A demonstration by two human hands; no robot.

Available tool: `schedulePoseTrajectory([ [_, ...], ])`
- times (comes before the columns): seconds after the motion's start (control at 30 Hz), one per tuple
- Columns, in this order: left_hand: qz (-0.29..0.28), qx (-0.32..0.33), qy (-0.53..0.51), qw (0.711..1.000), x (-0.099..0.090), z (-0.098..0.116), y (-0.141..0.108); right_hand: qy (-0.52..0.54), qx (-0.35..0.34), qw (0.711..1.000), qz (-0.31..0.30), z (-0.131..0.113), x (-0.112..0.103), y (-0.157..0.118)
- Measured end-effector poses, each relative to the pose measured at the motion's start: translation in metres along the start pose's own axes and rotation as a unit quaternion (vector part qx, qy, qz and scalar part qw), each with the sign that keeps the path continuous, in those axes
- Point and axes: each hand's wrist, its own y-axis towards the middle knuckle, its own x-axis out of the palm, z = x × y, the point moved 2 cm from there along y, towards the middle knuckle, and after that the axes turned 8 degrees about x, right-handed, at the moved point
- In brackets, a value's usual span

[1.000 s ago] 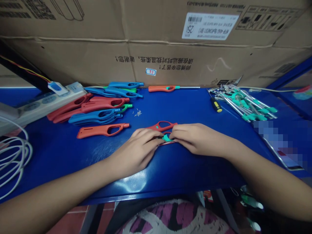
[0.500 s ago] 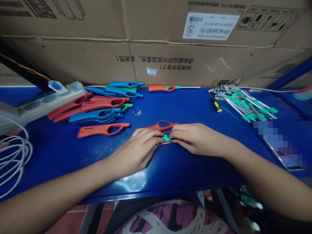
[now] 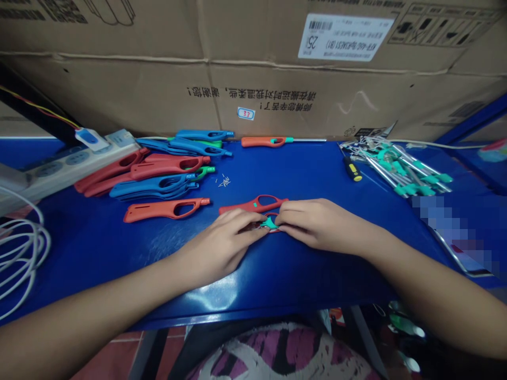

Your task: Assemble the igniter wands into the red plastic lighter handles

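Observation:
Low over the table's middle, both hands work closely together on a red lighter casing half (image 3: 273, 231) with a green trigger (image 3: 270, 224) seated at its loop. My left hand (image 3: 224, 240) pinches at the trigger's left side, its fingertips closed there; its fingers cover much of the casing. On the right, my right hand (image 3: 320, 224) grips the casing's front end between thumb and fingers. Just behind them lies another red casing half (image 3: 243, 205) with a small green piece in it. Exact fingertip contact is partly hidden.
Red and blue lighter casings (image 3: 158, 186) pile up at left, beside a power strip (image 3: 71, 161). Loose screws (image 3: 225, 182) lie mid-table. An assembled orange lighter (image 3: 257, 141) rests near the cardboard box (image 3: 158, 100). A screwdriver (image 3: 352, 170) and metal tubes with green parts (image 3: 400, 166) lie right.
My left fingertips have shifted slightly right and closer over the green trigger. My right hand stays nearly in place, and the camera view has moved a little.

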Motion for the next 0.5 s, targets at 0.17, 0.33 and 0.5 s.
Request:
schedulePoseTrajectory([
  [0.17, -0.027, 0.000, 0.007, 1.000, -0.0009, 0.0012, 0.0013, 0.062, 0.034, 0.997, -0.005, 0.0016, 0.0015, 0.0019],
  [0.33, -0.039, 0.011, 0.024, 0.999, -0.0014, 0.0022, 0.0020, 0.099, 0.054, 0.994, -0.003, 0.0026, 0.0002, 0.0035],
  [0.5, -0.033, 0.021, 0.034, 0.999, -0.0003, 0.0010, 0.0009, 0.035, 0.059, 0.998, -0.005, -0.0041, 0.0004, 0.0033],
])
